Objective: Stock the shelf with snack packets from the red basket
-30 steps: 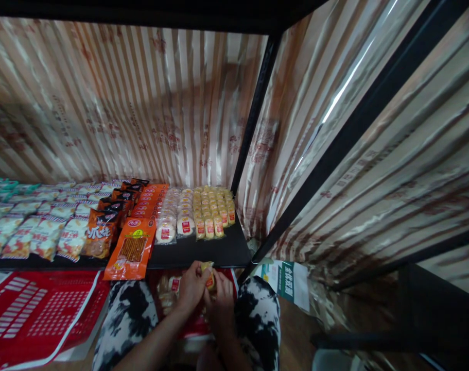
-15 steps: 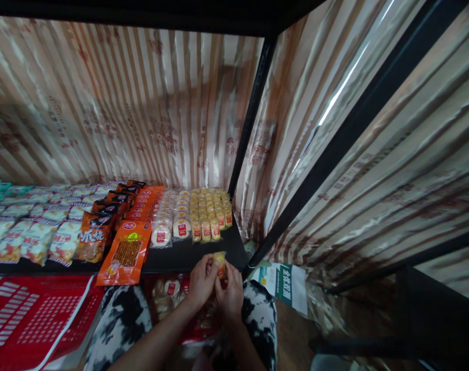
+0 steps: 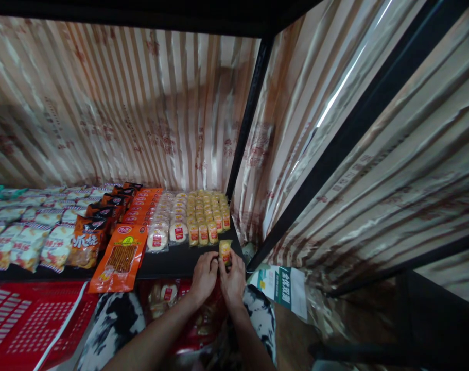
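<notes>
My right hand (image 3: 233, 277) pinches a small wrapped cake (image 3: 225, 250) in clear, yellowish film, holding it upright over the front edge of the black shelf (image 3: 176, 262). My left hand (image 3: 204, 274) is close at its left, fingers curled together with nothing seen in them; whether they touch the wrapper I cannot tell. Just behind, rows of similar wrapped cakes (image 3: 208, 233) stand at the shelf's right end. Left of these are rows of round white wrapped cakes (image 3: 179, 233). Below my forearms, a red container (image 3: 197, 344) holds more wrapped snacks, partly hidden.
Orange snack bags (image 3: 120, 257) jut past the shelf edge, beside brown bags (image 3: 86, 242) and white bags (image 3: 25, 245). A red basket (image 3: 37, 322) with a white handle sits lower left. Black posts (image 3: 249, 118) and striped sheeting enclose the corner. A printed sheet (image 3: 282, 288) lies at right.
Both hands have moved slightly forward and up with the wrapped cake, which now stands more exposed above the fingers. My left fingers have drawn back from its front. The view has shifted slightly.
</notes>
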Motion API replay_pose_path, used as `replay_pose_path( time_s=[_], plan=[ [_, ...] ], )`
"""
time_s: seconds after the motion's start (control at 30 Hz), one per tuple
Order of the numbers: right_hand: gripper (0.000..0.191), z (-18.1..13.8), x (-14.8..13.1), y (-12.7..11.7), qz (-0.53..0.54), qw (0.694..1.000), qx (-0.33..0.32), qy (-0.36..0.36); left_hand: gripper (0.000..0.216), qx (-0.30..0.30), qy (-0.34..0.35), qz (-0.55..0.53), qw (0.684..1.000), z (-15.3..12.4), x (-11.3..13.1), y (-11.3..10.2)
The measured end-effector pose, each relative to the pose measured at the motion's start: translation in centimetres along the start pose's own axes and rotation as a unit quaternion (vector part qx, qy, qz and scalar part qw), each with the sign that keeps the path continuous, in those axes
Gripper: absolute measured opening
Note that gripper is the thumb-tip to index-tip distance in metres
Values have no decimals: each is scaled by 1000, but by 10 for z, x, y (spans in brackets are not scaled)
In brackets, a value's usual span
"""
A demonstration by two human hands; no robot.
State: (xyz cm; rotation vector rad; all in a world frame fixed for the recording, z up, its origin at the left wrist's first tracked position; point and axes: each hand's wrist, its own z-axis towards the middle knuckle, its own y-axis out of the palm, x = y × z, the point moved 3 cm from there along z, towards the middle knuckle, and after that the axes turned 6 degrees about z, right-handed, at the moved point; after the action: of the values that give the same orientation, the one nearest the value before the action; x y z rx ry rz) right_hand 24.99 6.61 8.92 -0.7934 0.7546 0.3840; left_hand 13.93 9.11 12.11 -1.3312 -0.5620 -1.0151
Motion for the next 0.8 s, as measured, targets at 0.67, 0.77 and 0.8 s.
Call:
replay_pose_path(
  time_s=[0.67,0.77,0.8],
  plan=[
    [49,45,16,28,-23,999,33,3,51,31,221,373,900,29,-25,9],
    [47,51,18,32,-5,999,35,7,49,27,220,373,901,29,-26,11],
    [47,53,19,33,0,999,34,8,48,24,219,373,901,29,-27,11]
  ],
)
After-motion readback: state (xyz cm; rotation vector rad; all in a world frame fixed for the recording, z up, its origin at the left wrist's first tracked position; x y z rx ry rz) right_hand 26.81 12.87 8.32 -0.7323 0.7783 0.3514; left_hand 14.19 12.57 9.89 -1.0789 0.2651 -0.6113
